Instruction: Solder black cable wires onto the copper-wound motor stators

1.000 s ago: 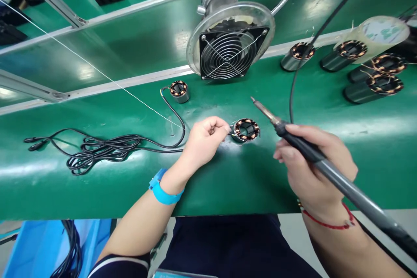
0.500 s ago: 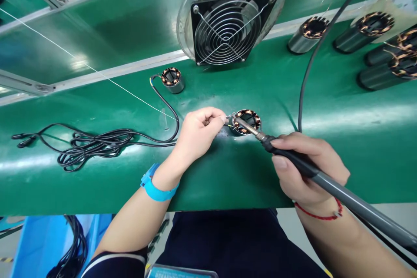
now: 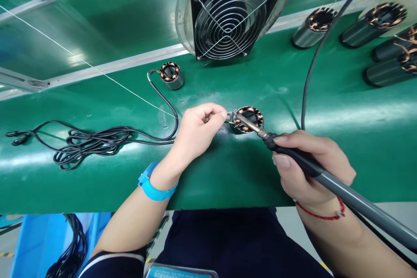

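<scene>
My right hand [image 3: 317, 169] grips a soldering iron [image 3: 302, 158] by its black handle, fingers wrapped round it. The metal tip reaches the left rim of a motor stator [image 3: 257, 113] with copper windings, standing upright on the green bench. My left hand [image 3: 202, 132] is closed in a pinch on thin solder wire [image 3: 130, 89], which runs in from the upper left and shows at the fingertips close to the tip. A black cable [image 3: 156, 140] passes behind this hand; lead ends show at the stator's left side. Whether the fingers also hold a lead is hidden.
A second stator [image 3: 171, 76] with a cable sits behind, left. Coiled cable [image 3: 87, 145] lies at left. A fan with wire guard [image 3: 228, 30] stands at the back. Several stators [image 3: 314, 28] stand back right; the iron's cord [image 3: 308, 82] hangs before them. A blue bin [image 3: 35, 243] is below left.
The view has shifted slightly. Both hands keep their grip, and the iron's tip stays at the stator's left rim.
</scene>
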Demonstrator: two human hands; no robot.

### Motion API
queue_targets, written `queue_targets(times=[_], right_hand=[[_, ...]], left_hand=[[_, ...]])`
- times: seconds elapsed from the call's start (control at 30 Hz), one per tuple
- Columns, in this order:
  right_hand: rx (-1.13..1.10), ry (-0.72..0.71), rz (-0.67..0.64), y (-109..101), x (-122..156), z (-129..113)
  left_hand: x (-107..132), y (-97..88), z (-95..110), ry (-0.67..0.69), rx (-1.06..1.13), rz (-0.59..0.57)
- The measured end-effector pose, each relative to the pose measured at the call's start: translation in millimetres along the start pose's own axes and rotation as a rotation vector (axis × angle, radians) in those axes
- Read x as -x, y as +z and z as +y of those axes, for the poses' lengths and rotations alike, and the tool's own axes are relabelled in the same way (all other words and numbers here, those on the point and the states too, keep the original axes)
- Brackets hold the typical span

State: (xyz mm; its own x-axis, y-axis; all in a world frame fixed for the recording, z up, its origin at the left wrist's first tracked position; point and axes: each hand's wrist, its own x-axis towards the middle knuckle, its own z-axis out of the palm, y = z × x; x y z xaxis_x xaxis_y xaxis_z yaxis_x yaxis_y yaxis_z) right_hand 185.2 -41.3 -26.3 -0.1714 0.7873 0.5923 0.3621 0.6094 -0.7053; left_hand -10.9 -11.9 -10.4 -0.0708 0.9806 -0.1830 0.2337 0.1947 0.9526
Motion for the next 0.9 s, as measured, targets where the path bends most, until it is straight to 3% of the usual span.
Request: queue_targets(times=[0.4,0.67,0.9], right_hand=[[-0.095,0.007,0.069,1.2,1.0,4.3],[-0.018,0.038,-0.01,2.0,0.5,4.0],[0.006,0.221,-0.153,-5.2,-24.1,-18.7]], left_hand=[[0.3,-0.1,0.9,0.011,-0.001,0.004],[-1.3,0.0,0.3,0.016,0.01,0.009],[-1.0,-0.4,1.1,0.013,0.03,0.003]])
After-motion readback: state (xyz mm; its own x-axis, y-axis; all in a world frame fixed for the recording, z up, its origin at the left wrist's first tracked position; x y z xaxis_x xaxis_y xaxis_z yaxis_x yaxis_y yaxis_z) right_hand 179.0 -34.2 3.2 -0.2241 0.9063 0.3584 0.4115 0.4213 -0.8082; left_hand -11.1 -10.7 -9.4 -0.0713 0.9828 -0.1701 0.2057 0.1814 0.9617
